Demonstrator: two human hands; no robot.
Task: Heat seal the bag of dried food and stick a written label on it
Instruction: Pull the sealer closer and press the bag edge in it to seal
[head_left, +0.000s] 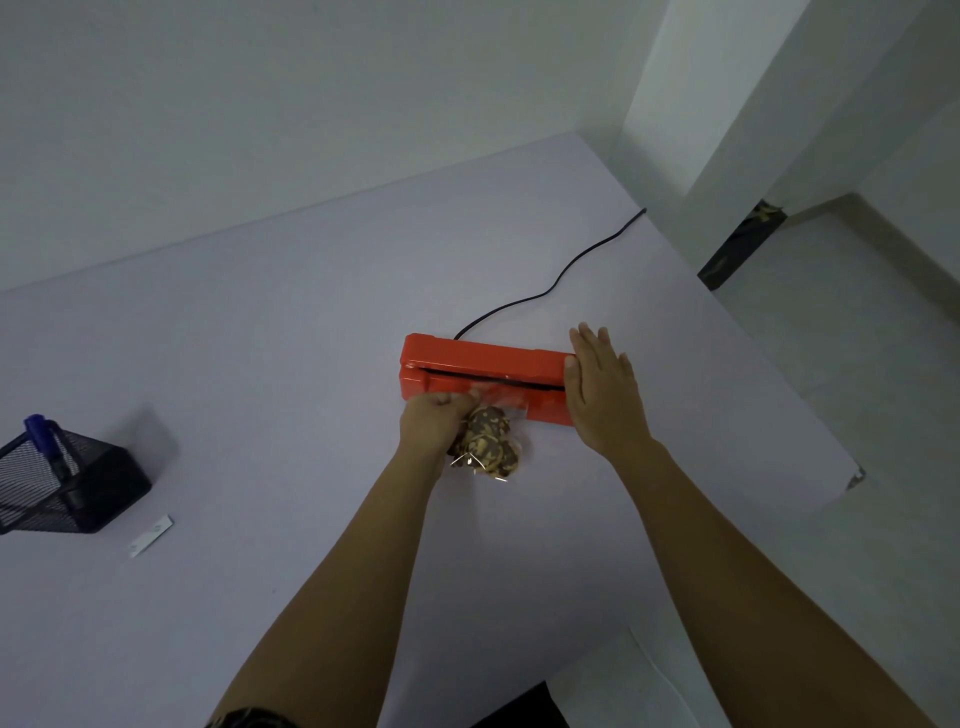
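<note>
Head view. A red heat sealer (483, 364) lies lengthwise on a pale table (260, 338), its black cord (550, 286) trailing off toward the far edge. A clear bag (488, 441) of brown dried food rests on the table just in front of the sealer; the bag's flat upper edge reaches into the dark slot between lid and base. The left hand (431, 421), fingers curled, pinches the bag's clear top at its left side, so the filled part lies just right of and below the grip. The right hand (602, 395) is flat, fingers straight and together, palm down on the sealer's right end, apart from the bag. Far left: a black mesh holder (67, 488) containing a blue marker (44, 434), with a white label strip (150, 535) just beside it
</note>
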